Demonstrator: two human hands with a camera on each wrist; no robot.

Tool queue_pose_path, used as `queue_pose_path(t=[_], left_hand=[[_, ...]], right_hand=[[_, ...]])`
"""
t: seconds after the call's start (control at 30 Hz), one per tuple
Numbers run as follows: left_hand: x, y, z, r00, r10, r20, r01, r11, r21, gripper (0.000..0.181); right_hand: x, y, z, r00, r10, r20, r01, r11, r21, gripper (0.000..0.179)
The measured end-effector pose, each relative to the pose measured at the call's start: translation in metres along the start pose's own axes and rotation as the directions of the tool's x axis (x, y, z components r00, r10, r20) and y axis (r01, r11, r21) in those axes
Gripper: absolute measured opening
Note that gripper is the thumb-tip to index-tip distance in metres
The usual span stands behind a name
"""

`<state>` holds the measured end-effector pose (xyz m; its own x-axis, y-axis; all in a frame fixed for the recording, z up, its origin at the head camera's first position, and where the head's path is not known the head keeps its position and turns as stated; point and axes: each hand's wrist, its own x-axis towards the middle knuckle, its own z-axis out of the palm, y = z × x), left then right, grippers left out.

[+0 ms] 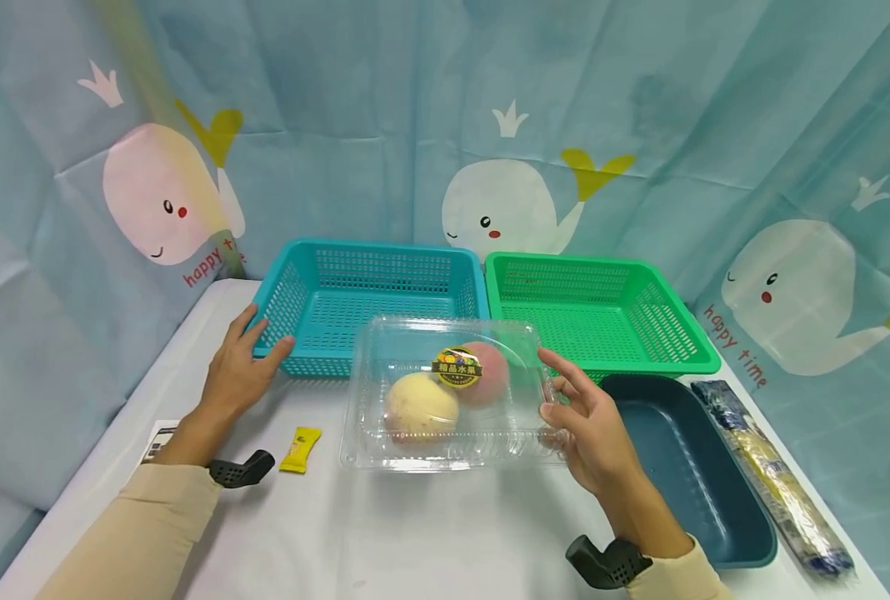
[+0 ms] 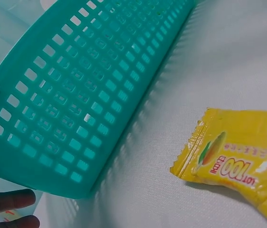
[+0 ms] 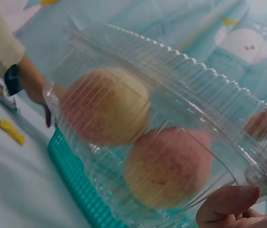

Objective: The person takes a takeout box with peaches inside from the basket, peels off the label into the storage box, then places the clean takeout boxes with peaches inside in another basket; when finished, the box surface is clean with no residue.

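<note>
A pale blue curtain (image 1: pixel 385 108) printed with smiling whales (image 1: pixel 505 204), crowns and the words "happy time" hangs behind a white table (image 1: pixel 422 533). A blue basket (image 1: pixel 373 304) with slotted sides sits toward the back of the table, near the curtain.

A clear box (image 1: pixel 508 421) is held up in front of the blue basket, toward its right side, and hides part of its front rim from the head view; whether the two touch, I cannot tell. Inside are two peaches (image 1: pixel 421 408), side by side, yellow and pink. A round black-and-gold sticker (image 1: pixel 457 367) is on the lid.

The right hand (image 1: pixel 591 425), in front and to the right of the blue basket, has its grip pinching the box's right-hand edge between thumb and fingers. The left hand (image 1: pixel 238 367) is at the basket's left front corner, its grip spread, with fingers and thumb at the rim.

A green basket (image 1: pixel 595 329) stands just beside the blue basket, on its right. A dark blue tray (image 1: pixel 685 467) lies in front and to the right of the blue basket, and a long see-through packet (image 1: pixel 778 492) farther to its right. A small yellow packet (image 1: pixel 300 450) printed with "100" lies in front of the blue basket's left end. Both sleeves (image 1: pixel 141 525) are beige, and a black wrist camera (image 1: pixel 242 469) shows on each arm.
</note>
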<state>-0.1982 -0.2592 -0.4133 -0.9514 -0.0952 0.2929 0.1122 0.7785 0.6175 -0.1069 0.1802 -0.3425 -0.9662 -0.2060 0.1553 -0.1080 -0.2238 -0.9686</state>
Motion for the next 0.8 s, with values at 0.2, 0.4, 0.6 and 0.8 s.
queue_pose_path(t=[0.2,0.4,0.6,0.8], left_hand=[[0.001,0.001,0.000,1.000,-0.001,0.011,0.001,1.000,0.003,0.077],[0.000,0.001,-0.002,1.000,-0.016,0.025,0.016,1.000,0.003,0.077],[0.002,0.002,-0.007,0.999,-0.019,0.047,0.020,1.000,-0.012,0.077],[0.001,0.005,-0.013,0.995,-0.036,0.090,0.040,0.998,-0.043,0.077]], right_hand=[[-0.020,0.016,-0.010,0.998,-0.055,0.026,0.054,0.998,0.028,0.060],[-0.031,0.037,-0.020,0.997,-0.055,0.048,0.052,0.997,0.060,0.062],[-0.035,0.057,-0.024,0.997,-0.040,0.060,0.036,0.997,0.065,0.062],[-0.037,0.068,-0.030,0.999,-0.042,0.026,0.040,0.998,0.057,0.062]])
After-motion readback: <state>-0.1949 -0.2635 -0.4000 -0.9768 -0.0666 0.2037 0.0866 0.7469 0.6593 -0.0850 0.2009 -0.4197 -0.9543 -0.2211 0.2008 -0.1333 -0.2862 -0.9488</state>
